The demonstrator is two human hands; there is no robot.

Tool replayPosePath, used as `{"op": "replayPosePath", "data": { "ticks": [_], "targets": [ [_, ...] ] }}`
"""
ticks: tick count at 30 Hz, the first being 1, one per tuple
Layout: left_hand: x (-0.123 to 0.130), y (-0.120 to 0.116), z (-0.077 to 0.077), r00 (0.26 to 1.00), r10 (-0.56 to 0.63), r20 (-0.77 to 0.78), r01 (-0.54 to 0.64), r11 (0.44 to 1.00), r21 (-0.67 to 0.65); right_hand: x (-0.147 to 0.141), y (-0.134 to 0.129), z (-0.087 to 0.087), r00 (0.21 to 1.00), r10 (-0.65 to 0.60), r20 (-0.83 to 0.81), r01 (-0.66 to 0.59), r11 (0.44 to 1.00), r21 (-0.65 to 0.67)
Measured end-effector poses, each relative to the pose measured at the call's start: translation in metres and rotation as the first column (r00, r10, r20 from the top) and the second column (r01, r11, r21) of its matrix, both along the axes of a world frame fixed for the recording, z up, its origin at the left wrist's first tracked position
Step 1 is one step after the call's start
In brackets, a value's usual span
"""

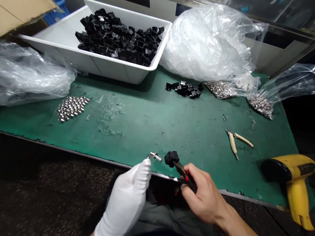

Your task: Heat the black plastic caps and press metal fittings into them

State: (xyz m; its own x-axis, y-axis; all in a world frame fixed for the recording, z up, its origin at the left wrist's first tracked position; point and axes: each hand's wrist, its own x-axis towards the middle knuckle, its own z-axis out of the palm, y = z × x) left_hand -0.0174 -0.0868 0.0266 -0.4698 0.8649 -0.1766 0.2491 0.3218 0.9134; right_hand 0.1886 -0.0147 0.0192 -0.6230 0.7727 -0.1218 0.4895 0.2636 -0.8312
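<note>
Nearest, at the front edge of the green worktop (143,131), the left hand (123,205) in a white cotton glove, closed, pinching a small metal fitting (154,157) between thumb and fingers, with only the fitting's end showing above the glove. Just beside it, the bare right hand (202,194), closed around the handles of black pliers (181,170) with red ends, and a black plastic piece (171,158) held in the pliers' nose. Fitting and piece very near each other, not touching, both kept low and facing each other, a steady way of lining up small parts.

Farther out, to the right, cream-handled side cutters (236,143) and a yellow heat gun (292,177). To the left, a row of silver studs (71,108). Beyond, a small heap of black pieces (185,88), then a white tub (94,65) full of black pieces (118,37), with clear plastic bags (212,42) beside it.
</note>
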Motion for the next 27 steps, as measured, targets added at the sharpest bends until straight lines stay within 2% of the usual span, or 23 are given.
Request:
{"op": "replayPosePath", "data": {
  "ticks": [4,8,13,17,22,25,27],
  "targets": [
    [0.000,-0.004,0.000,0.999,0.004,0.042,-0.004,1.000,-0.017,0.000,0.000,0.001,1.000,-0.008,0.006,0.008,1.000,0.002],
    [0.001,-0.007,-0.007,0.997,0.049,0.068,-0.048,0.999,-0.007,0.001,0.000,0.002,1.000,-0.013,-0.006,0.013,1.000,-0.002],
    [0.000,-0.007,-0.012,0.996,0.050,0.076,-0.049,0.999,-0.009,0.000,-0.001,0.002,1.000,-0.014,0.004,0.014,1.000,0.013],
    [-0.002,-0.006,-0.014,0.997,0.040,0.063,-0.039,0.999,-0.007,-0.002,0.000,-0.002,0.998,-0.037,0.045,0.029,0.984,0.175],
    [-0.005,-0.008,-0.017,0.994,0.064,0.086,-0.065,0.998,0.007,0.000,0.001,-0.011,0.993,-0.073,0.087,0.028,0.899,0.437],
    [-0.006,-0.008,-0.016,0.980,0.111,0.164,-0.112,0.994,-0.003,0.000,0.002,-0.013,0.991,-0.082,0.104,0.015,0.852,0.523],
    [-0.005,-0.007,-0.015,0.956,0.158,0.247,-0.158,0.987,-0.021,0.000,0.002,-0.013,0.991,-0.083,0.105,0.014,0.843,0.538]
  ]
}}
